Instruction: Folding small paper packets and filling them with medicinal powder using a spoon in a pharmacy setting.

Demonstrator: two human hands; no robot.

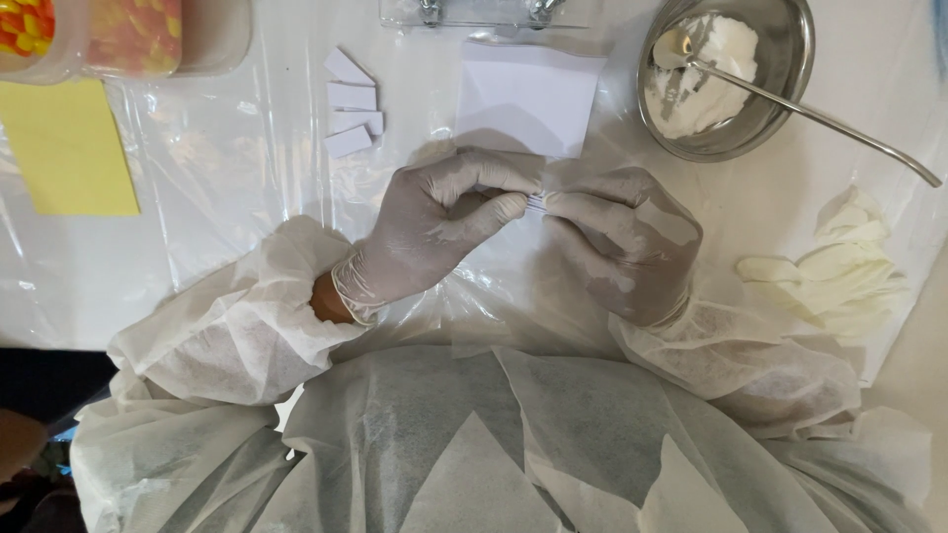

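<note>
At the middle of the plastic-covered white bench, held a small white paper slip between the grey-gloved left hand and the grey-gloved right hand. Kept both hands closed on it, thumb against forefinger, one at each end, fingertips almost meeting. Raised the slip just off the bench, near the front edge of a flat white paper sheet. Could not tell whether anything lay inside the slip.

Just left of that sheet, laid out four small folded white paper pieces in a loose column. At far right, set a round steel bowl of white powder, with a long-handled metal spoon resting in it. At near right, left a pile of pale spare gloves; at far left, a yellow paper rectangle.

Judged the step in hand as folding or creasing the slip. Called, for any further move, for an even pinch from both sides and a level slip, well apart from the powder.
</note>
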